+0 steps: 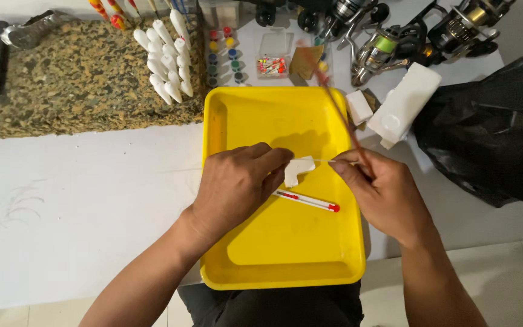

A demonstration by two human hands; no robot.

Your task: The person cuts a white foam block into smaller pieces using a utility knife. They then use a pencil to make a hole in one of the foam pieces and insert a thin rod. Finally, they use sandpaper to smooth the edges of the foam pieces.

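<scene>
Head view, looking down: I see both hands working over a shallow rectangular yellow plastic tray point(237, 242) that sits on a white tabletop point(80, 200). My left hand point(234, 184) is curled narrow, its fingertips pinching a small white foam piece with a stepped outline point(295, 171) held just above the tray's middle. My right hand point(382, 194) is closed around a thin reddish-brown stick point(340, 112) that slants up and away toward the far edge of the table; its thumb and forefinger also meet at a fine pale wire or pin point(322, 160) running to the foam piece, though I cannot tell whether the wire enters the foam. On the tray floor, just below the two hands, lies a slim white rod with red ends point(307, 200), touched by neither hand. Beyond the tray stand a cluster of white cone-shaped foam bodies point(167, 57) set on a speckled brown slab point(80, 79), and a row of small paint pots point(222, 54). To the right lie two white foam blocks point(404, 103), several fishing reels point(394, 42) and a crumpled black plastic bag point(491, 133).
</scene>
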